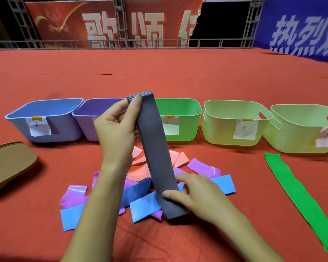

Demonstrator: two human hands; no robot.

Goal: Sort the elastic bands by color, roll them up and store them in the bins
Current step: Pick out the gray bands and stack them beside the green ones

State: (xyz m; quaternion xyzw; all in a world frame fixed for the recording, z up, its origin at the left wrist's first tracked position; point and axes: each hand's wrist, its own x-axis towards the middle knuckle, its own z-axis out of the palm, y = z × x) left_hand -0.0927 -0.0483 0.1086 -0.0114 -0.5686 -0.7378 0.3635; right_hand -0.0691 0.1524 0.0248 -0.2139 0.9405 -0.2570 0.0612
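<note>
The stack of gray bands (156, 156) could slip apart and fan out, because it is many thin bands held only at the two ends. If one hand lets go too soon, the loose end could flop down onto the messy pile of pink, purple and blue bands (140, 190) and get mixed in. The left hand (116, 129) pinches the top end of the gray stack between thumb and fingers, up high in front of the purple bin (97, 120). The right hand (197, 193) holds the bottom end, with the thumb pressed on the front and the fingers curled behind, low over the pile. So the gray stack hangs stretched in a slanted line between the two hands. To roll it, one end must be turned over tight, and a loose start would make a floppy roll. A neat stack of green bands (299, 195) lies well apart on the right, on the red cloth (178, 76).
</note>
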